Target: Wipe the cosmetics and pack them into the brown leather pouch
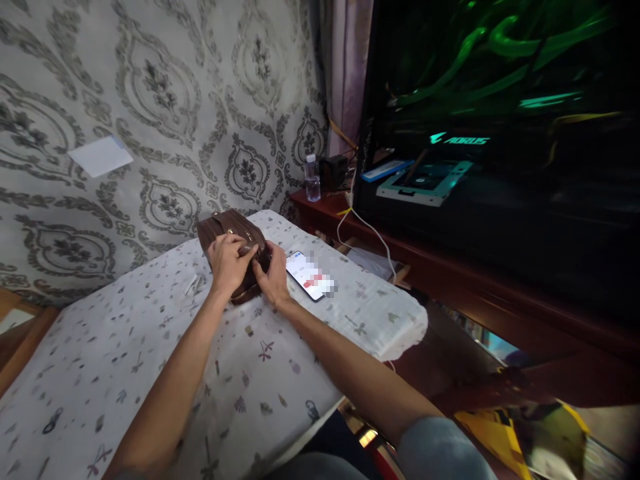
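Note:
A brown leather bag [249, 230] with small metal fittings lies on a white cloth-covered surface [240, 373] printed with small figures. My left hand [227, 263] rests over the bag's upper side, its fingers curled on the leather and its thumb pointing toward my other hand. At the bag's right edge, my right hand [273, 275] is closed around the side, with its thumb against the front. The two thumbs nearly meet. What exactly the fingertips pinch is hidden. Right beside my right hand lies a phone [310, 277] with its screen lit.
A small whitish item [194, 285] lies left of the bag. Behind stands a clear bottle [313, 179] on a reddish wooden stand [304, 198]. A large dark screen [500, 220] fills the right. A white cable [373, 230] hangs past the cloth's right edge. Patterned wallpaper [160, 87] rises behind.

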`<state>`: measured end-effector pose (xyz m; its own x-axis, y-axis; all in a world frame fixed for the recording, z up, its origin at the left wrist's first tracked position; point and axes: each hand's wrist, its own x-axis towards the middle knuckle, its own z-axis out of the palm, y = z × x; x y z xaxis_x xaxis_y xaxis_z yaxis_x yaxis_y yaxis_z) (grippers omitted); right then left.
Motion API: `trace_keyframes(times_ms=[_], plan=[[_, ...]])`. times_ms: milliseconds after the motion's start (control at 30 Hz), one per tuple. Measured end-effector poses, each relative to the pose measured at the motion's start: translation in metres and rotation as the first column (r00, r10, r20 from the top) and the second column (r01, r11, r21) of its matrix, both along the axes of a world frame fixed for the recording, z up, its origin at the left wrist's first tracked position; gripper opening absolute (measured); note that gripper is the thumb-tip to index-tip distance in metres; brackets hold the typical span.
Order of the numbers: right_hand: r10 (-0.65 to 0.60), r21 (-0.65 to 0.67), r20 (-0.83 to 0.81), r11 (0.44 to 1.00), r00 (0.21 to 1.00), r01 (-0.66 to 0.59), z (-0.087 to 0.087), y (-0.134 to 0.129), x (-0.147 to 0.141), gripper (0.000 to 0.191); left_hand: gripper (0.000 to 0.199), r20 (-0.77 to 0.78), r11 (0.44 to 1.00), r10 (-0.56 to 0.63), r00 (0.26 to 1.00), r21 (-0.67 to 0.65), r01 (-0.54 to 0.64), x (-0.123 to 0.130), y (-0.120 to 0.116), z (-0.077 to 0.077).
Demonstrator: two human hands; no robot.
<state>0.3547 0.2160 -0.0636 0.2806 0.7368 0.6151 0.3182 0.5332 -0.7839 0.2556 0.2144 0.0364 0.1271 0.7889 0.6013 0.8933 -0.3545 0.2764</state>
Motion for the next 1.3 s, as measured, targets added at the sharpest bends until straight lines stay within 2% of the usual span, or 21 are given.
trace_keyframes(times_ms=[333, 433, 500, 567, 667, 767, 1000, 1300], plan=[[-0.014, -0.018, 0.001, 1.0, 1.0, 0.014, 0.002, -0.003, -0.003, 0.068, 0.024, -0.046, 0.993, -0.118, 0.992, -0.007, 0.117, -0.005, -0.001, -0.003], [-0.002, -0.023, -0.003, 1.0, 1.0, 0.002, 0.001, -0.002, -0.002, 0.07, 0.017, -0.035, 0.985, -0.158, 0.987, -0.072, 0.155, -0.01, 0.0, 0.004], [0.006, -0.031, -0.001, 1.0, 1.0, -0.006, 0.0, -0.002, -0.002, 0.072, 0.008, 0.027, 0.972, -0.209, 0.977, -0.099, 0.211, -0.02, 0.003, 0.013], [0.01, -0.03, 0.001, 1.0, 1.0, -0.01, -0.001, -0.001, -0.002, 0.077, 0.017, 0.111, 0.965, -0.237, 0.965, -0.091, 0.247, -0.033, 0.006, 0.024], [0.013, -0.016, 0.003, 1.0, 1.0, -0.013, -0.003, 0.0, -0.003, 0.087, 0.019, 0.182, 0.968, -0.201, 0.963, -0.114, 0.223, -0.049, 0.009, 0.037], [0.008, -0.011, 0.005, 1.0, 1.0, -0.008, -0.005, 0.002, -0.004, 0.091, 0.013, 0.15, 0.971, -0.147, 0.978, -0.164, 0.171, -0.054, 0.006, 0.042], [-0.003, -0.002, 0.048, 1.0, 0.999, 0.003, -0.007, 0.002, -0.004, 0.094, 0.01, -0.06, 0.998, -0.069, 0.996, -0.019, 0.068, -0.048, -0.012, 0.037], [-0.048, -0.036, 0.066, 0.998, 0.997, 0.051, -0.004, -0.001, -0.011, 0.095, 0.008, -0.01, 0.997, -0.073, 0.997, -0.019, 0.073, -0.055, -0.015, 0.028]])
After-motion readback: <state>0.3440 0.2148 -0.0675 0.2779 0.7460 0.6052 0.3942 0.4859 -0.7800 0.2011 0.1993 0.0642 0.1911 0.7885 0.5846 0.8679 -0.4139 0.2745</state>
